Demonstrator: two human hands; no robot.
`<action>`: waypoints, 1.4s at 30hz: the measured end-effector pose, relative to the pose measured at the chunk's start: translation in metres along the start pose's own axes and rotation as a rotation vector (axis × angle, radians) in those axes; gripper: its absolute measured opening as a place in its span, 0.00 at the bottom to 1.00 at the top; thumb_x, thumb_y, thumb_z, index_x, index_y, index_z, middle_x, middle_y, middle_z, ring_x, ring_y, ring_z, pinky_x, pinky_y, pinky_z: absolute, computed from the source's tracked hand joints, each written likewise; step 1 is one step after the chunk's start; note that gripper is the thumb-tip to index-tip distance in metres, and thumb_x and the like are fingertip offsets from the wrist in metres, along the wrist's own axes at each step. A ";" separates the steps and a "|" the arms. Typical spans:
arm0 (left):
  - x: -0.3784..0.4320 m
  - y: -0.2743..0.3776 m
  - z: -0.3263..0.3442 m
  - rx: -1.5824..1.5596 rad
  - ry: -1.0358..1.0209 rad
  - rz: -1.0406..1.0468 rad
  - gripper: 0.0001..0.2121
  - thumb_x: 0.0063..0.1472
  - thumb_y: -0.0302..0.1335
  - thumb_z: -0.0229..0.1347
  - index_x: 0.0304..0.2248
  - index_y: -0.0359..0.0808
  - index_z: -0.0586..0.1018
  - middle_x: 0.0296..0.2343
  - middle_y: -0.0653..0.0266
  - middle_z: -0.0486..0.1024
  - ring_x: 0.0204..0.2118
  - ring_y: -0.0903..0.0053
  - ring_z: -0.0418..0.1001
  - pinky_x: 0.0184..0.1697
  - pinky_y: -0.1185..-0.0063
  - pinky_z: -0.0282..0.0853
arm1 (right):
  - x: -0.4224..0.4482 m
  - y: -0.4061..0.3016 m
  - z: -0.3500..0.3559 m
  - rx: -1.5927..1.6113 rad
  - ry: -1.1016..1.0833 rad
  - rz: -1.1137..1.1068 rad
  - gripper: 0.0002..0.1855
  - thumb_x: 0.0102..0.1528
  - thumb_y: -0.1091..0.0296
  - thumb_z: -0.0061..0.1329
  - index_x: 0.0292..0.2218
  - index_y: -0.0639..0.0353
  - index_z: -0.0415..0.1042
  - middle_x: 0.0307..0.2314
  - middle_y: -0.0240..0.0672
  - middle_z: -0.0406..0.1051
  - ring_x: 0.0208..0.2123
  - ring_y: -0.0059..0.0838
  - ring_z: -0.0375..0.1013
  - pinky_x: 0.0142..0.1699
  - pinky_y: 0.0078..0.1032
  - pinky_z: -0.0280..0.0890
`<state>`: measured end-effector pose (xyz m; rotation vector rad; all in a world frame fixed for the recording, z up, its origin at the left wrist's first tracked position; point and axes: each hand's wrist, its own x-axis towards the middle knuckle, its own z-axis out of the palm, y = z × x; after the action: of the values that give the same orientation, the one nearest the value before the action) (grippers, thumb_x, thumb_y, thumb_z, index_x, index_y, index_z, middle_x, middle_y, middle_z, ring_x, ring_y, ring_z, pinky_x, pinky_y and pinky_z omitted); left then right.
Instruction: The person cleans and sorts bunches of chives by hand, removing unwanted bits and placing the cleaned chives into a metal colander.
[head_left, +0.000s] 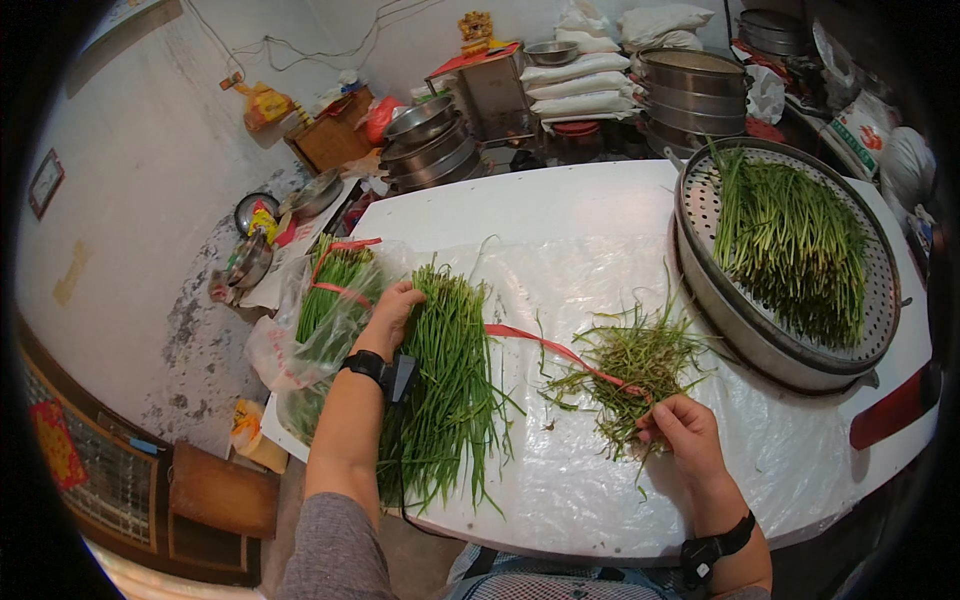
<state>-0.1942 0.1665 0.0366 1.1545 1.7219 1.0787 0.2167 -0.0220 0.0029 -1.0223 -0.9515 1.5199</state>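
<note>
A loose bunch of green garlic chives (446, 352) lies on clear plastic sheeting (570, 465) over a white table. My left hand (397, 304) is at the bunch's upper left edge, fingers curled; what they hold is hidden. From the bunch's right side a red plastic ribbon (555, 346) runs to my right hand (684, 429), whose thumb and fingers pinch near its end. Beneath the ribbon and beside that hand is a heap of wilted trimmings (637, 360). Left of my left hand, more chives (341, 266) with red ribbon sit in a clear plastic bag (281, 349).
A round perforated steamer tray (701, 199) holding chives (795, 240) stands at the right. A dark red handle (892, 409) lies near the right table edge. Beyond the table are stacked steamers (694, 94), white sacks (577, 82) and metal basins (424, 124).
</note>
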 end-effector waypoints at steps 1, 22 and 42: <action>0.015 -0.018 -0.008 0.098 0.012 -0.013 0.16 0.49 0.27 0.49 0.38 0.29 0.70 0.30 0.62 0.68 0.32 0.74 0.65 0.35 0.76 0.60 | 0.000 0.001 0.002 0.005 -0.013 0.007 0.09 0.54 0.68 0.42 0.29 0.65 0.68 0.23 0.34 0.70 0.25 0.20 0.68 0.32 0.18 0.63; -0.006 0.008 0.010 0.248 0.089 -0.096 0.33 0.47 0.29 0.54 0.50 0.22 0.56 0.47 0.47 0.60 0.46 0.66 0.62 0.45 0.75 0.59 | 0.002 0.003 0.000 0.029 -0.003 0.012 0.08 0.55 0.69 0.41 0.28 0.65 0.68 0.23 0.33 0.70 0.24 0.19 0.68 0.32 0.17 0.63; -0.020 0.015 -0.009 -0.106 0.013 0.003 0.13 0.46 0.20 0.51 0.34 0.26 0.65 0.22 0.56 0.71 0.22 0.71 0.71 0.23 0.76 0.69 | 0.002 0.004 0.001 0.019 -0.021 0.017 0.08 0.54 0.69 0.42 0.27 0.64 0.68 0.22 0.32 0.69 0.24 0.17 0.67 0.31 0.16 0.62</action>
<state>-0.1923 0.1487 0.0559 1.0861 1.6528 1.1679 0.2143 -0.0213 -0.0011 -1.0053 -0.9438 1.5539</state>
